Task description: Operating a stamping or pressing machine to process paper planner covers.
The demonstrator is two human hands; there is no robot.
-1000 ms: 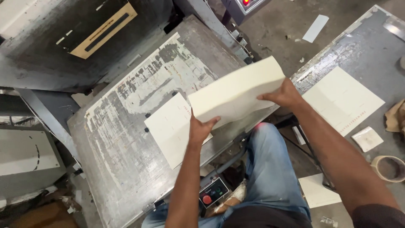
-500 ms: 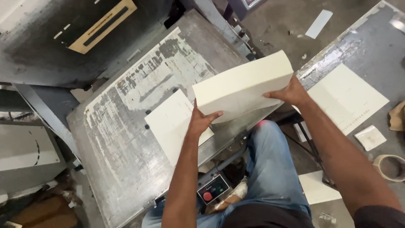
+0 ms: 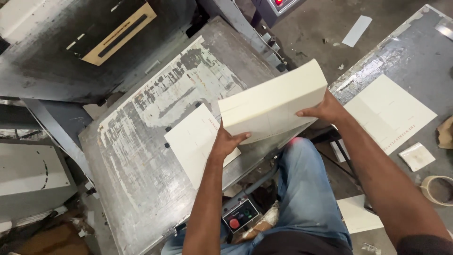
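Both my hands hold a thick cream stack of paper sheets (image 3: 273,104) lifted above the worn metal machine table (image 3: 141,156). My left hand (image 3: 225,141) grips the stack's near left corner from below. My right hand (image 3: 325,109) clasps its right edge. The stack is tilted with its thick side edge facing me. Under the stack's left end a single cream sheet (image 3: 191,141) lies flat on the table.
A second metal table (image 3: 415,56) at the right carries a flat cream sheet (image 3: 389,113) and a small white pad (image 3: 416,156). A tape roll (image 3: 439,189) sits at the right edge. A control box with a red button (image 3: 238,216) is below the table, by my jeans-clad leg.
The stack has turned from a flatter, fanned hold to a squared block tilted on edge. Both hands kept their grip and shifted slightly right and up.
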